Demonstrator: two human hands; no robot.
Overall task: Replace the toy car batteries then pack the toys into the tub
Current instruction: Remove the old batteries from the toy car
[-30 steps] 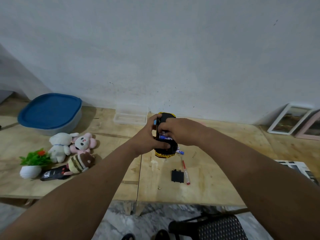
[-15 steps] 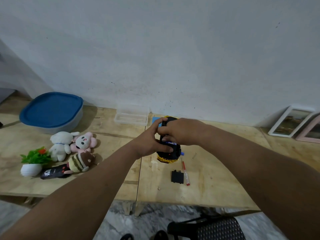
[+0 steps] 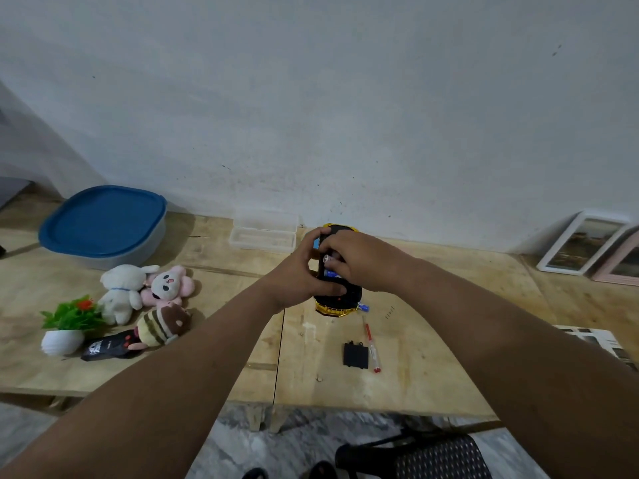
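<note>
Mid battery swap, by the look of it: toy car (image 3: 340, 299) held belly-up above the table (image 3: 432, 357), near its middle, black underside facing the camera and gold body edge showing at the near end.

To do this step well: steady the car firmly, seat each cell flat with its poles matched to the contacts, press down at the spring end rather than forcing the middle, and check that nothing sits proud before fetching the cover.

Left hand (image 3: 297, 276) wrapped around the car's left flank, thumb laid across the near part of the underside, forearm reaching in from the lower left. Right hand (image 3: 359, 262) arched over the open compartment from the right, wrist raised, fingertips pinching a battery (image 3: 327, 260) whose silver end shows just beside a blue one already lying in the bay.

Black battery cover (image 3: 355, 355) flat on the table nearer the camera, a small red-handled screwdriver (image 3: 371, 344) just beside it, both ready for closing up. Another loose battery peeking out beyond the car's near end.

Tub (image 3: 103, 229) well apart at far left with its blue lid on; plush toys (image 3: 148, 292) between tub and car, not yet packed.
</note>
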